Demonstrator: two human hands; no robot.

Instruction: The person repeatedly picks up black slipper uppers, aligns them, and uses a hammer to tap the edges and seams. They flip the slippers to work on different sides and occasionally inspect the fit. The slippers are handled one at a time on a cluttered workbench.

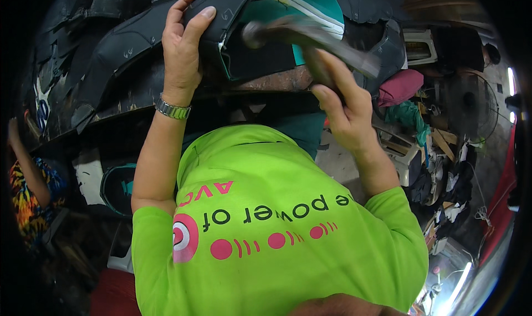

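Observation:
My left hand (183,47), with a metal watch at the wrist, holds down a black leather-like piece (224,25) on the bench, its thumb pressing near the edge and its fingers bent over the surface. My right hand (349,100) is closed around the handle of a hammer (299,33). The hammer's head is blurred and hangs above the folded edge of the black piece. Behind it lies a teal piece (324,6) with white strips along it, partly hidden by the hammer.
More black cut pieces (127,50) with handwritten marks cover the bench at left. The bench's worn edge (277,80) runs before me. At right are a maroon bundle (402,86), a standing fan (471,103) and scraps. Another person's arm (30,161) shows at far left.

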